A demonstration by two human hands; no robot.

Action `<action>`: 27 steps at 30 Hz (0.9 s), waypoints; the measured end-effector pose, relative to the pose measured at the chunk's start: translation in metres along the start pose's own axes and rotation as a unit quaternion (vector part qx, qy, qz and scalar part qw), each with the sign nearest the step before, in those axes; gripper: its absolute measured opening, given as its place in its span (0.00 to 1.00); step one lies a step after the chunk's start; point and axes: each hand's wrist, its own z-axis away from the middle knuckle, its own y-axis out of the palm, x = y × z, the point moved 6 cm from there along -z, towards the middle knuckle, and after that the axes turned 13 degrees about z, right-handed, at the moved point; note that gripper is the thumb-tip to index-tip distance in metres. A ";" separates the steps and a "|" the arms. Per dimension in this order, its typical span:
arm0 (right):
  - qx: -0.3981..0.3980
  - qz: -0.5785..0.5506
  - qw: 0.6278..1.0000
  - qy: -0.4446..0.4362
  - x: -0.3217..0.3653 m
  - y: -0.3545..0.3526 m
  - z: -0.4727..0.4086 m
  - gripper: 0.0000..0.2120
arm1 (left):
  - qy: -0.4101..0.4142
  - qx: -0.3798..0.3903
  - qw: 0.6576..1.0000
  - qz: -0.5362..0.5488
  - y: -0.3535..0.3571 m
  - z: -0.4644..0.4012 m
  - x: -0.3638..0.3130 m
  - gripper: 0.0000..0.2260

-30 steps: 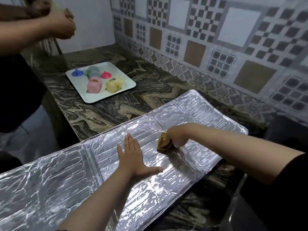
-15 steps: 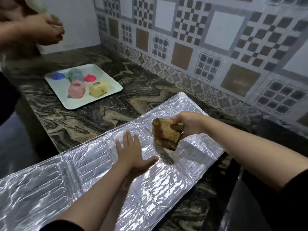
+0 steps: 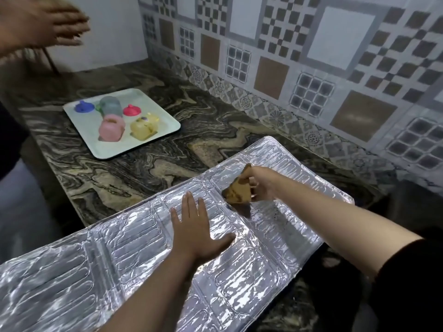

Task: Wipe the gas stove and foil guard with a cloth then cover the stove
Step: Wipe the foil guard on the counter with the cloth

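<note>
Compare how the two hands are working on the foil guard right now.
The left hand lies flat, fingers spread, pressing the foil guard; the right hand is curled, pinching a brown cloth. The left touches the foil directly; the right meets it only through the cloth. Both are over the guard.

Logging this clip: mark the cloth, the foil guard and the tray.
cloth (image 3: 238,191), head view, middle of its brown face.
foil guard (image 3: 134,255), head view, bare embossed panel.
tray (image 3: 165,130), head view, bare right corner.

From where I stand, no writing, label, brand or number can be read anywhere: not on the foil guard (image 3: 134,271), the cloth (image 3: 239,191), the tray (image 3: 96,149) or the wall tiles (image 3: 273,73).
</note>
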 end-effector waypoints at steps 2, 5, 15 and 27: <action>-0.036 0.033 0.999 0.014 -0.003 -0.002 -0.002 0.01 | 0.000 0.001 1.000 -0.003 0.000 0.000 0.000 0.58; -0.053 0.140 0.989 0.004 0.001 -0.007 0.003 0.02 | -0.003 0.006 1.000 -0.015 0.000 0.000 0.000 0.58; 0.062 0.408 0.908 0.072 -0.011 -0.019 0.010 0.10 | -0.008 0.008 1.000 -0.011 0.002 -0.001 0.001 0.59; 0.011 0.506 0.860 -0.061 0.000 0.020 0.012 0.11 | -0.010 0.000 1.000 -0.009 0.001 -0.002 0.000 0.60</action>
